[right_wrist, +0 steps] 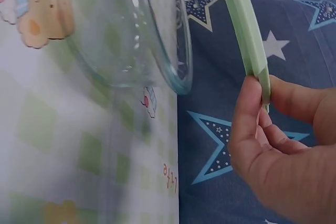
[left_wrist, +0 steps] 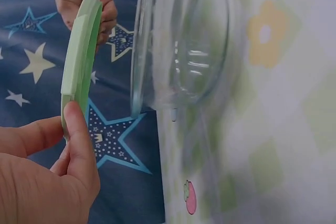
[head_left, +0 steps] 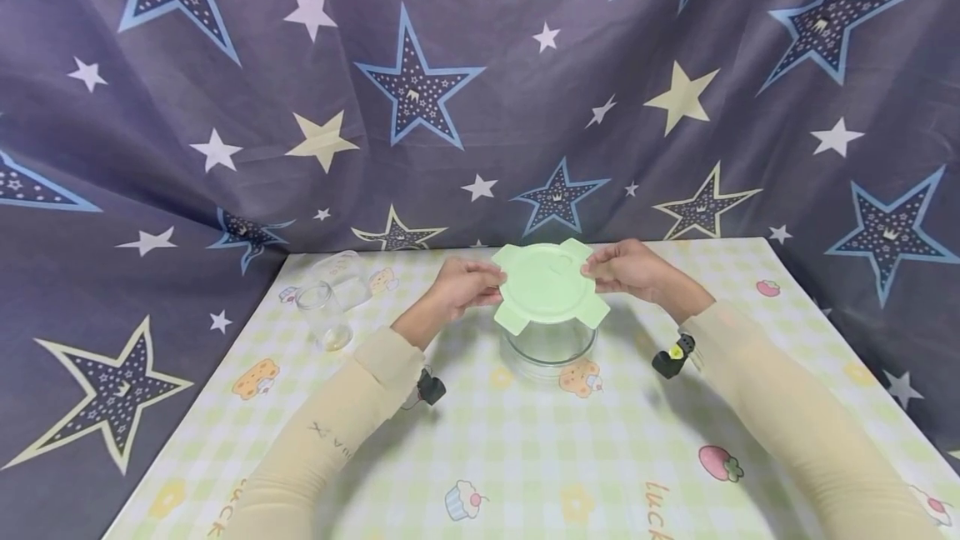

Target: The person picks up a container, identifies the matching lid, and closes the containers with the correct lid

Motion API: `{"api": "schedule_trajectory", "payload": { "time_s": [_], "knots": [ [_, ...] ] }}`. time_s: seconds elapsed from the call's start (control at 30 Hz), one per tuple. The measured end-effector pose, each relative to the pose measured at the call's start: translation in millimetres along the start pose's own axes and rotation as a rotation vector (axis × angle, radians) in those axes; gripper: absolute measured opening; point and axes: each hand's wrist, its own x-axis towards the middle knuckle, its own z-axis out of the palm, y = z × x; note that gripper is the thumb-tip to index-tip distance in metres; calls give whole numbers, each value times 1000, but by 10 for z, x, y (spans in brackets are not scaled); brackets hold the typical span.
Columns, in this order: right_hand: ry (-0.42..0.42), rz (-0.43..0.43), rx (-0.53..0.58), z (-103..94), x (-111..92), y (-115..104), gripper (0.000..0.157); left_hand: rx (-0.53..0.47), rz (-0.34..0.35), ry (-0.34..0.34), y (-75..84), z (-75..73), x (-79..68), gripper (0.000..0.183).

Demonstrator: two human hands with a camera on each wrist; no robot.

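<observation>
A round green lid [head_left: 546, 286] with four side flaps, rather several flaps around its edge, hangs above a clear glass bowl [head_left: 551, 348] on the table. My left hand [head_left: 467, 286] pinches the lid's left edge between thumb and fingers. On the opposite edge, my right hand [head_left: 628, 269] pinches it the same way. Both wrist views show a gap between the lid [left_wrist: 81, 51] and the rim of the glass bowl [right_wrist: 178, 51], which stands upright.
To the left stand a clear jar [head_left: 324, 319] and, behind it, a transparent container [head_left: 348, 277]. A checked cloth [head_left: 525, 457] covers the table. A dark star-patterned curtain [head_left: 480, 107] hangs along the back and sides.
</observation>
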Motion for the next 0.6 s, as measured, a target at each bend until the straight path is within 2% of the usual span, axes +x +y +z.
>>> {"api": "schedule_trajectory", "payload": {
  "time_s": [0.27,0.6],
  "knots": [
    [-7,12,-78,105,-102,84,29,28,-50,-19,-97,-27,-95,28],
    [-19,21,-87,164,-201,236,29,93,-49,-65,-249,-64,-168,29]
  ]
}}
